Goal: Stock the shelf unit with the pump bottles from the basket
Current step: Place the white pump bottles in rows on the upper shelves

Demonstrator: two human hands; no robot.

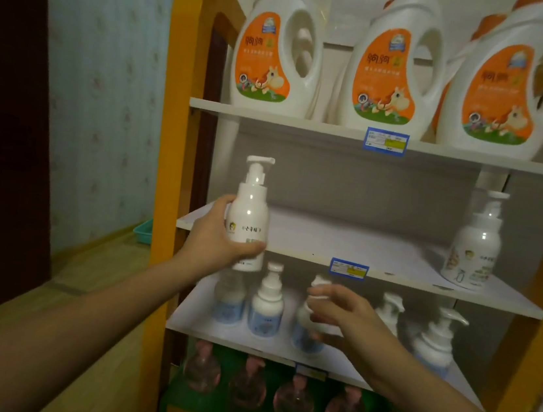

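Fingers [251, 248] of L hand [217, 230] wrapped round white pump bottle [249, 216], upright at front-left of middle shelf [360, 251]; R hand [345, 314] loose, holding nothing, by lower shelf bottles; set down flat, nozzle fwd, w/ label out.

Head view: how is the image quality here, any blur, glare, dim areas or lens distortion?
Head view: the right hand is motion-blurred; the left hand and its white pump bottle are fairly sharp; small glare spots sit on that bottle; the pink bottles on the lowest shelf are dim and soft; the shelf boards tilt and the orange frame bows from the wide-angle lens.
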